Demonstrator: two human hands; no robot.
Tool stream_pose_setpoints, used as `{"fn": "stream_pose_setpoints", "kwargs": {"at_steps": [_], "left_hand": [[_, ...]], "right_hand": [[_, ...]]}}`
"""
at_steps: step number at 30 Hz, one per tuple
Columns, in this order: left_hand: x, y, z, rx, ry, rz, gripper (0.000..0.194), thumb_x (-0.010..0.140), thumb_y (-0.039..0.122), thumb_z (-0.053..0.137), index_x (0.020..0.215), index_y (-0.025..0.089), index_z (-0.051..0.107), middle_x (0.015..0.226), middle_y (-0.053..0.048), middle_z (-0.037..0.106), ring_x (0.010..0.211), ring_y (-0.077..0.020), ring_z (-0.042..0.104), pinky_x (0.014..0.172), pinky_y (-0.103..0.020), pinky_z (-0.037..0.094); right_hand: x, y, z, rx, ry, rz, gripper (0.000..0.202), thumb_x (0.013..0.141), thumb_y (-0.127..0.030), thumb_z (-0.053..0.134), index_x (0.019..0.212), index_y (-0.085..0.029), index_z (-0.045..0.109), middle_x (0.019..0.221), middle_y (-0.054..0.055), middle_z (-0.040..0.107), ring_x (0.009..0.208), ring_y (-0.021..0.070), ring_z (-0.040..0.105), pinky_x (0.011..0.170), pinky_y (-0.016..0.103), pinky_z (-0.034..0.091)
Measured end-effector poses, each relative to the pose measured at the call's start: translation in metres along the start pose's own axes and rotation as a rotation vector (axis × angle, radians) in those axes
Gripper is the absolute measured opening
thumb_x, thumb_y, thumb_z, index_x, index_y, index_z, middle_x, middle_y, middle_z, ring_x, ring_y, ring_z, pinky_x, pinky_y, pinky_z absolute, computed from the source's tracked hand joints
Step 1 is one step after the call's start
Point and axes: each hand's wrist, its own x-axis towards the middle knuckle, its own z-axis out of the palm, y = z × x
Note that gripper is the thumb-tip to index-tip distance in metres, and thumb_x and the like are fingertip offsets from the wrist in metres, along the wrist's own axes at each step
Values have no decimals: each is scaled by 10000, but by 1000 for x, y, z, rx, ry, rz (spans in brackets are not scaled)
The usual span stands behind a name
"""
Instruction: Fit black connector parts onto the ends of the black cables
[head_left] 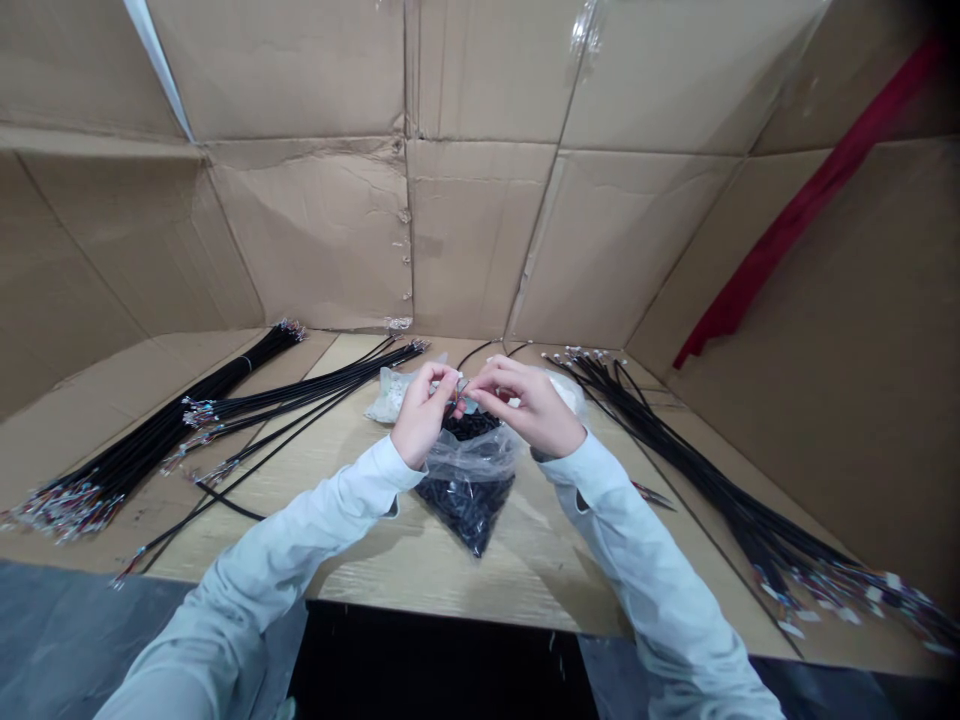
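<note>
Head view: left hand, right hand, each grip pinching thin wires; tips blurred, partly hidden.

Tall brown cardboard panels stand behind the table, with a dark red cloth strip hanging at the right.

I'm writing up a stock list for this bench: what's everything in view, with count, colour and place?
Tied cable bundle: one, black, left
Looser cables: several, black, left of centre
Right-hand cables: many, black, right
Bag of small pieces: one, clear with black contents, centre
Pale bags: apparently two, behind hands
Pointed tool: one, partly hidden, by right sleeve
Red strip: one, right wall
Cardboard walls: several panels, brown, around table
Table: one, tan, beneath
Hands: two, bare, centre
Sleeves: two, pale blue
</note>
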Motion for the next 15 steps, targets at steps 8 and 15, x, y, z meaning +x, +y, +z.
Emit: {"fn": "stream_pose_setpoints", "kwargs": {"at_steps": [8, 15], "left_hand": [[-2, 2, 2, -2, -2, -2, 233, 754, 363, 547, 783, 157, 440, 672, 29, 477, 545, -65, 475, 508, -203, 384], [-3, 1, 3, -8, 42, 32, 232, 758, 371, 541, 772, 165, 434, 648, 35, 469, 567, -72, 463, 537, -202, 390]], "right_hand": [[-1, -3, 16, 199, 243, 284, 255, 708, -342, 612, 822, -114, 626, 651, 9, 557, 572, 54, 469, 524, 166, 365], [-6, -16, 30, -31, 427, 212, 168, 756, -273, 554, 735, -131, 641, 613, 6, 561, 521, 42, 451, 524, 166, 372]]}}
